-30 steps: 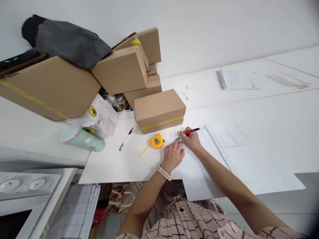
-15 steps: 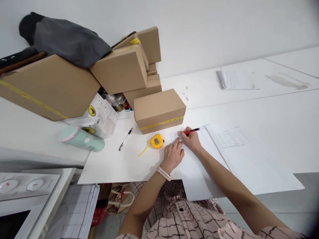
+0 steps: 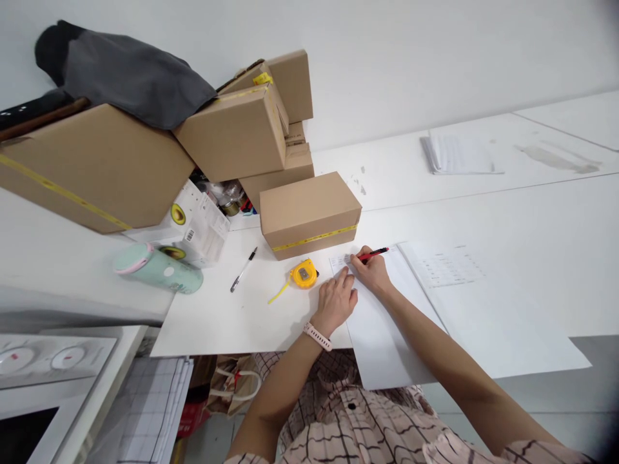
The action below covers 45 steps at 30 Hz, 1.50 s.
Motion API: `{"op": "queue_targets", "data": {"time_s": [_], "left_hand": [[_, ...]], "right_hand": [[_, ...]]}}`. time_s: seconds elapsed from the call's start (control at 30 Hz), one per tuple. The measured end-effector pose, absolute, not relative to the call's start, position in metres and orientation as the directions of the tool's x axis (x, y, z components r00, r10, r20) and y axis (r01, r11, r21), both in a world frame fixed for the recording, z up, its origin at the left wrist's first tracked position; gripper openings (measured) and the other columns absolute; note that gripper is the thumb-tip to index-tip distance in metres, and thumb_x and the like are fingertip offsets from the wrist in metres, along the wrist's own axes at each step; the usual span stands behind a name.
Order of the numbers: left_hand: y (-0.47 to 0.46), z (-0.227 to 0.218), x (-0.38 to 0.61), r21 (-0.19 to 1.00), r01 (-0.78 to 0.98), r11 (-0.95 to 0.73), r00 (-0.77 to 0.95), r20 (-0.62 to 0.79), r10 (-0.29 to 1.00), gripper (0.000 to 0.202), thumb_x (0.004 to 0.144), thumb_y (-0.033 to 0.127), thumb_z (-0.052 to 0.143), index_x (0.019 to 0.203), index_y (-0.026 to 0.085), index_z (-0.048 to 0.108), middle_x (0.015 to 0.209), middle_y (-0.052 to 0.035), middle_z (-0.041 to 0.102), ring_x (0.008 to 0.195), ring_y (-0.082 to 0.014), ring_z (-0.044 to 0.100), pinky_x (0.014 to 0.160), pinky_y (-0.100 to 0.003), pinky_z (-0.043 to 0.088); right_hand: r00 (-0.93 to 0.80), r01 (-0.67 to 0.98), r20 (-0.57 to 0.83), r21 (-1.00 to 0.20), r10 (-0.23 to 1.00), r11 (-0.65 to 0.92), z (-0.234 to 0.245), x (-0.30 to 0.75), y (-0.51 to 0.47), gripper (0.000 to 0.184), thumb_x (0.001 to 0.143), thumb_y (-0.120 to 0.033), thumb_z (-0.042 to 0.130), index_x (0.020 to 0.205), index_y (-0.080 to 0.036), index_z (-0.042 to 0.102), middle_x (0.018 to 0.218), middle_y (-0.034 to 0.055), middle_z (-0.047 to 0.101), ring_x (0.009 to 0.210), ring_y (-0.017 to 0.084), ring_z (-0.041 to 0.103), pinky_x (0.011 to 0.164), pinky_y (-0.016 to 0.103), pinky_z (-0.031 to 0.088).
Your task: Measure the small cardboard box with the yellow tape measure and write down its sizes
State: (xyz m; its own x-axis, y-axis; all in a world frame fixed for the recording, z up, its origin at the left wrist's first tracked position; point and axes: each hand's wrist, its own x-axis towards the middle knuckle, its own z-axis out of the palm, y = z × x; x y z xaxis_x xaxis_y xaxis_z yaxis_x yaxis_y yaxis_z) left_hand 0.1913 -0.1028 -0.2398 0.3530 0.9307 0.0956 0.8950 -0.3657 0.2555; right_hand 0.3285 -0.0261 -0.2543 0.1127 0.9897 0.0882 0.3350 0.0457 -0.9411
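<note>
Red pen point(image 3: 372, 254) is pinched in our right hand point(image 3: 371, 276), tip on the sheet point(image 3: 382, 341) near its far left corner, barrel pointing right; left hand point(image 3: 336, 301) lies flat, holding nothing, just left of it

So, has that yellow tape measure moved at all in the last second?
No. The tape measure lies in the same spot beside the taped cardboard box.

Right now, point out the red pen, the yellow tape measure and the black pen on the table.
red pen point(image 3: 374, 253), head view, on the middle of its red barrel.
yellow tape measure point(image 3: 304, 274), head view, on the centre of its case.
black pen point(image 3: 243, 270), head view, midway along its barrel.
</note>
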Motion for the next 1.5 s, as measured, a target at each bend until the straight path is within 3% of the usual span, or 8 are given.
{"op": "queue_targets", "data": {"time_s": [1.5], "left_hand": [[-0.1031, -0.2437, 0.1903, 0.22, 0.899, -0.378, 0.359, 0.121, 0.925, 0.036, 0.099, 0.032, 0.048, 0.133, 0.021, 0.054, 0.154, -0.0069, 0.047, 0.112, -0.026, 0.063, 0.095, -0.043, 0.053]], "right_hand": [[0.162, 0.361, 0.102, -0.932, 0.981, 0.037, -0.2575, 0.3301, -0.0243, 0.021, 0.08, -0.036, 0.057, 0.067, -0.023, 0.045, 0.057, -0.0049, 0.049, 0.055, 0.013, 0.045, 0.057, 0.027, 0.035]]}}
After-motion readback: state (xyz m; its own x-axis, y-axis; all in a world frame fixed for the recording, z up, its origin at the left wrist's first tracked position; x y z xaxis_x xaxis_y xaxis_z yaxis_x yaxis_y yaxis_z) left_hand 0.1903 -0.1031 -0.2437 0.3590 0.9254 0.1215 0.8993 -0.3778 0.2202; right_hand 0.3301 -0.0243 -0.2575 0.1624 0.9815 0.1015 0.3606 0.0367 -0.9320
